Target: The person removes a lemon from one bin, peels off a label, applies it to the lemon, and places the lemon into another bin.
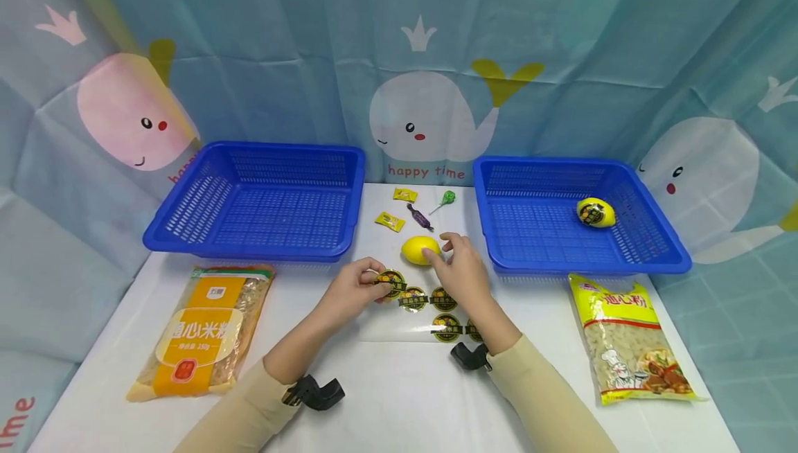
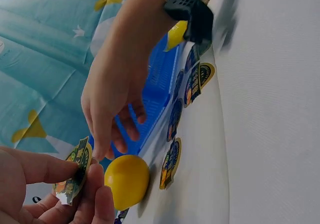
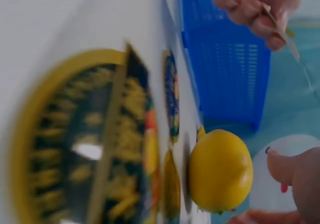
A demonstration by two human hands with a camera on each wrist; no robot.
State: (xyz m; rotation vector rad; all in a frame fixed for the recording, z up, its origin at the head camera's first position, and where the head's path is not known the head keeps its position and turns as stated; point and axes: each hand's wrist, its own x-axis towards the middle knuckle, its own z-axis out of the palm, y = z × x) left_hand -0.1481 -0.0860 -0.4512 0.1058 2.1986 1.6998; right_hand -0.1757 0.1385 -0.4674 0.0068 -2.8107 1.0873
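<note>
A bare yellow lemon (image 1: pixel 420 250) (image 2: pixel 127 180) (image 3: pixel 220 170) lies on the white table between two blue baskets. My right hand (image 1: pixel 454 267) (image 2: pixel 116 89) reaches over it, fingertips touching its right side, fingers loosely spread. My left hand (image 1: pixel 352 289) (image 2: pixel 45 184) pinches a round yellow-and-black sticker (image 1: pixel 391 283) (image 2: pixel 75 170) just peeled up. A clear sheet (image 1: pixel 405 325) with several more stickers (image 1: pixel 414 298) (image 2: pixel 171 163) (image 3: pixel 171 95) lies under both hands. A second lemon (image 1: pixel 595 212), wearing a sticker, lies in the right basket (image 1: pixel 536 259).
The left blue basket (image 1: pixel 249 249) stands at the back left. Small wrapped candies (image 1: pixel 390 221) and a green lollipop (image 1: pixel 446 199) lie between the baskets. An orange noodle bag (image 1: pixel 202 328) lies front left, a yellow pasta bag (image 1: pixel 630 339) front right. A whale curtain hangs behind.
</note>
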